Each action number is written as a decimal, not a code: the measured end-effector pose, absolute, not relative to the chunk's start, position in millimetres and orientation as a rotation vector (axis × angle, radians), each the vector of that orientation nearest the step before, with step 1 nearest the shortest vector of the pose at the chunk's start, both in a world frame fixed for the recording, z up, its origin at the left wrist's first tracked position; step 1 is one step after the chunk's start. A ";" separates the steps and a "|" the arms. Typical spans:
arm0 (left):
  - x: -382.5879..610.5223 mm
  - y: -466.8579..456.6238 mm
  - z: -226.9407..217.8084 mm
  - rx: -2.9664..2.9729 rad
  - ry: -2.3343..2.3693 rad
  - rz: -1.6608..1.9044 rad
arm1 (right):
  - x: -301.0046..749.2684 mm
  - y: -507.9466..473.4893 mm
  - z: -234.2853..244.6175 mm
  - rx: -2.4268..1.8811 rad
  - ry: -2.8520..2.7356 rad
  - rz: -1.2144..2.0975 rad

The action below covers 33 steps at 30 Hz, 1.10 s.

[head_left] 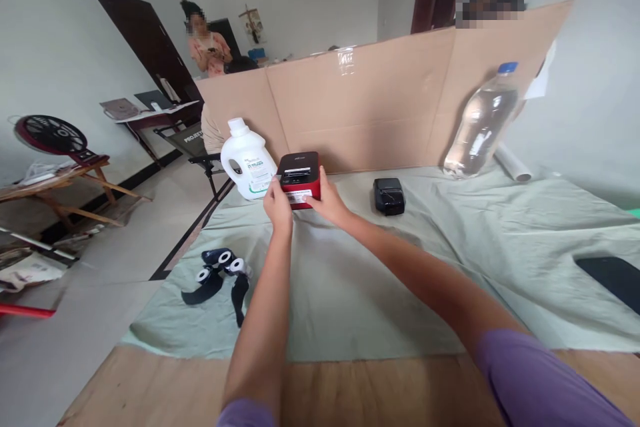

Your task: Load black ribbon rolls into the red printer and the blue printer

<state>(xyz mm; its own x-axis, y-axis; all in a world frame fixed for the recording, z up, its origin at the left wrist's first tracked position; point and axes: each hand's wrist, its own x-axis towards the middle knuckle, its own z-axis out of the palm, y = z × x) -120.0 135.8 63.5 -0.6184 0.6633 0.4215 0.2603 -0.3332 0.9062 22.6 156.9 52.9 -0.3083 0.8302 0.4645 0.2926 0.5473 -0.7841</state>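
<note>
- The red-and-black device [301, 180], box-shaped and printer-like, is near the far edge of the counter [345, 390], in front of the cardboard panel [360, 107]. Whether its base rests fully on the green cloth [350, 307] cannot be told.
- The left hand [279, 205] has its grip closed on the device's left front corner; the right hand [331, 200] grasps the other side, thumb on the front face near the white label and fingers along the right wall. Both are occupied.
- The device looks stiff and moderately light, probably a hard plastic shell. Its glossy surfaces may be a little slippery, and its top and slot could scratch or crack if knocked. The flat side walls, held low with both palms, seem the soundest place to take hold.
- The white jug [251, 163] stands just left of the device, capped and opaque, so its contents are hidden; it has a side handle.
- The clear bottle [483, 123], blue-capped, leans at the right by the cardboard; it seems to hold clear liquid, though the level is hard to read.
- The small black device [389, 197] sits apart to the right; the white-cored rolls [225, 257] lie nearer the person, to the left.
</note>
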 end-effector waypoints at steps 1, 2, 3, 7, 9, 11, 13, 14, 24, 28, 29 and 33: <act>-105.9 121.8 64.9 1.311 1.565 2.010 | 44.3 146.1 55.2 -0.926 -1.852 0.662; -92.3 105.9 64.4 1.435 1.521 1.968 | 65.9 132.6 55.8 -0.932 -1.850 0.608; -79.8 88.4 62.0 1.540 1.484 1.911 | 86.9 116.4 54.8 -0.938 -1.857 0.575; -40.8 16.0 40.4 1.702 1.387 1.664 | 152.4 38.2 38.4 -1.018 -1.922 0.454; -27.4 -13.7 28.2 1.703 1.355 1.594 | 170.9 2.4 27.8 -1.071 -1.928 0.389; -17.7 -35.7 18.1 1.702 1.351 1.559 | 181.3 -24.6 18.5 -1.111 -1.930 0.358; -11.8 -50.1 10.9 1.705 1.360 1.538 | 186.0 -41.6 10.8 -1.135 -1.934 0.344; -10.3 -54.9 8.4 1.710 1.359 1.531 | 187.1 -46.8 7.4 -1.141 -1.936 0.340; -8.1 -66.8 -0.2 1.674 1.348 1.531 | 192.2 -58.1 -11.4 -1.157 -1.943 0.410; -9.2 -64.2 -2.9 1.689 1.326 1.547 | 193.5 -59.2 -10.5 -1.186 -1.928 0.436; -10.1 -63.2 -3.5 1.705 1.322 1.556 | 193.6 -58.9 -9.7 -1.194 -1.923 0.442; -14.5 -58.6 -5.3 1.765 1.301 1.605 | 192.5 -56.6 -7.4 -1.200 -1.885 0.457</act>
<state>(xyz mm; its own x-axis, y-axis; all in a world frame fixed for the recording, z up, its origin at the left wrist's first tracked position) -14.5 -58.6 -5.3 -0.1046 0.8377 0.5360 0.3510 -0.4732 0.8080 192.5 -56.6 -7.4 -0.1943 0.8703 0.4526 0.5661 0.4764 -0.6728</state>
